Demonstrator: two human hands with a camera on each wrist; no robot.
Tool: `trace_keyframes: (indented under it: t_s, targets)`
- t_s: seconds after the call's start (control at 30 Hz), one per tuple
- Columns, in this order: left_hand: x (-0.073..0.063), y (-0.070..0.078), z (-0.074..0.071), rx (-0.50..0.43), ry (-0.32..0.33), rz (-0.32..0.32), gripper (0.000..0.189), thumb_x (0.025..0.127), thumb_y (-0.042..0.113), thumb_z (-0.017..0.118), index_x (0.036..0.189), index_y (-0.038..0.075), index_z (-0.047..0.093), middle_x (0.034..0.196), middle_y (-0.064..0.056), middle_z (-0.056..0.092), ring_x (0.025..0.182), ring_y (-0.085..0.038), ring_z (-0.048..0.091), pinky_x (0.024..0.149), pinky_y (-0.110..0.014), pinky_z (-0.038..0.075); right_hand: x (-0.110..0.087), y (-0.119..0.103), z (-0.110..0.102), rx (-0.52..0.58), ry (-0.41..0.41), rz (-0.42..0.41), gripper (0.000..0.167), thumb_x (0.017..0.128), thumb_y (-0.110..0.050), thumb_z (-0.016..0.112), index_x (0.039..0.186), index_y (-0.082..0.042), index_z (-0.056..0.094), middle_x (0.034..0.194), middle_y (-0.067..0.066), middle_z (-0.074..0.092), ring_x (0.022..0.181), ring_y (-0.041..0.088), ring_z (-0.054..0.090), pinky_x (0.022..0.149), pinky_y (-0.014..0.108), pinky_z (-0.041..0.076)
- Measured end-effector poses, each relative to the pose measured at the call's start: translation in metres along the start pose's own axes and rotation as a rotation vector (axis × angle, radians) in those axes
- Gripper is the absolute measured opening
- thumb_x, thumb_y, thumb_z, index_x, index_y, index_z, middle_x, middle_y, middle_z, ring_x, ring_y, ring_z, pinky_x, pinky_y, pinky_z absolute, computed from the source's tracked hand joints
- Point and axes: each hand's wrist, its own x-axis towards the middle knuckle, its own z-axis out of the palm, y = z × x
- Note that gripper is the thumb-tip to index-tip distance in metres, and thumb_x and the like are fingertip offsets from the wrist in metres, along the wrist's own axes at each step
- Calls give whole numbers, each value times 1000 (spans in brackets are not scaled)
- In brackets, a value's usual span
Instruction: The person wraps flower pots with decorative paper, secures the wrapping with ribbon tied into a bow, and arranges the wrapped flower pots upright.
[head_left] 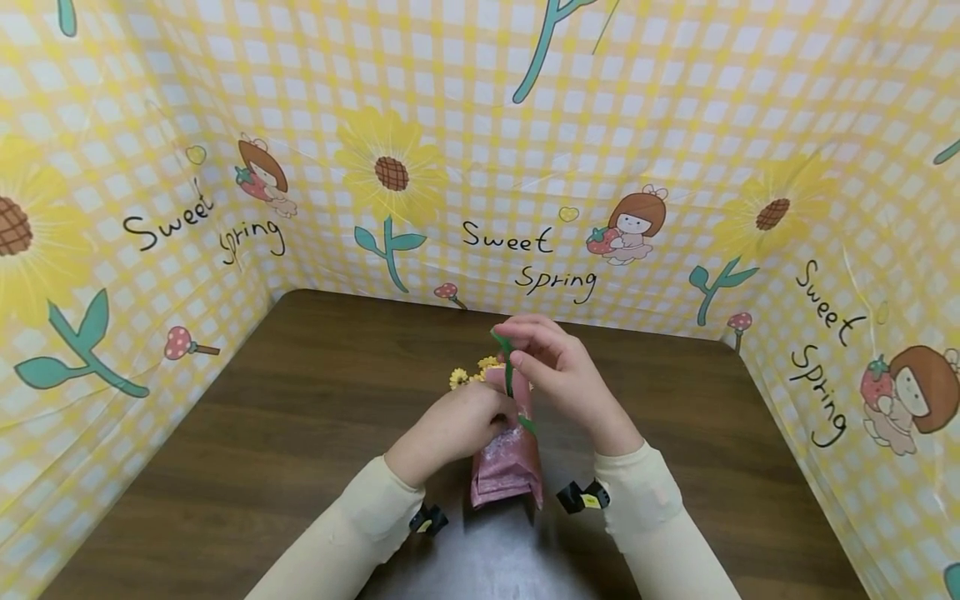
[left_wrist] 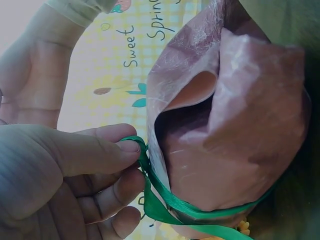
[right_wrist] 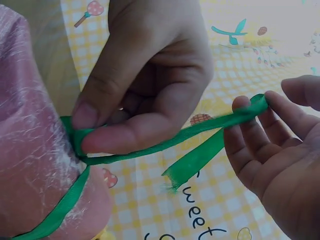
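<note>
A small bouquet in pink wrapping paper [head_left: 506,471] lies on the table with its yellow flowers [head_left: 459,379] at the far end. Green ribbon [right_wrist: 55,212] circles the wrap and comes together at one side. There, my left hand [head_left: 461,425] pinches the ribbon between thumb and index finger, right against the paper. Farther out, my right hand [right_wrist: 285,155] holds a stretch of the same ribbon at its fingertips, the thumb standing apart. The ribbon runs fairly straight between both hands, and one frayed tail [right_wrist: 192,165] hangs loose. The paper's folded opening [left_wrist: 187,115] shows in the left wrist view.
The dark wooden table [head_left: 300,417] extends around the bouquet. Yellow checked cloth [head_left: 480,150] printed with sunflowers and lettering walls in the back and both sides. Small black devices [head_left: 583,497] sit at both wrists.
</note>
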Motion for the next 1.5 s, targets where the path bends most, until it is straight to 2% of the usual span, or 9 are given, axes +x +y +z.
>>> trace_keyframes:
  t_s: [0.2,0.3,0.43,0.7,0.9,1.1,1.3,1.4,1.5]
  targets:
    - [-1,0,2,-7,-14,-25,18,94,5,67,88,18,78,85,9,70,80,-6,63,74,-27,54,5,-10,0,149,49,23,31,103,-4,57,132,7,62,139,14,56,129,23,56,102,29,51]
    - [0,1,2,-13,-24,-19,17,94,6,68,88,18,78,89,8,70,86,-7,64,80,-29,55,9,-15,0,133,98,8,30,103,-4,57,129,9,64,137,15,57,133,24,51,100,26,51]
    - [0,3,3,-20,-23,-12,17,95,5,68,89,17,79,95,7,72,92,-9,67,84,-30,56,15,-14,1,-25,114,3,26,102,-5,59,125,4,68,133,14,60,126,23,56,95,22,51]
    - [-2,6,7,-8,3,0,21,95,2,65,85,17,76,87,7,70,83,-8,64,77,-28,56,24,1,12,-343,24,13,17,104,-19,62,108,-11,77,116,-1,68,100,14,65,84,28,55]
    - [-1,8,8,8,-1,-17,21,96,4,64,84,18,73,84,8,67,76,-7,60,69,-26,52,26,8,13,-696,-15,-82,19,104,-24,60,118,-17,73,121,-4,63,100,10,63,87,33,54]
    - [0,8,9,38,-25,-76,17,97,7,65,90,18,76,94,5,70,88,-11,65,80,-31,56,16,20,5,-789,49,116,15,103,-23,62,109,-19,75,106,-5,68,86,12,62,76,35,53]
    - [-1,8,8,36,18,-81,15,95,6,67,91,17,75,94,5,71,88,-12,66,79,-31,57,-3,41,0,-786,-46,319,13,99,-23,68,104,-15,77,98,-2,70,84,12,63,75,35,54]
    - [-1,7,8,17,53,-91,16,94,3,66,90,17,74,92,6,71,84,-11,65,76,-30,56,-14,50,0,-763,-77,366,11,97,-24,71,103,-17,77,93,-5,70,82,10,62,75,33,54]
    - [-1,6,6,-11,94,-125,17,94,2,65,92,17,73,90,5,72,82,-12,65,73,-31,55,-22,56,-1,-719,-93,340,7,97,-24,71,99,-19,76,87,-6,67,78,10,59,71,31,52]
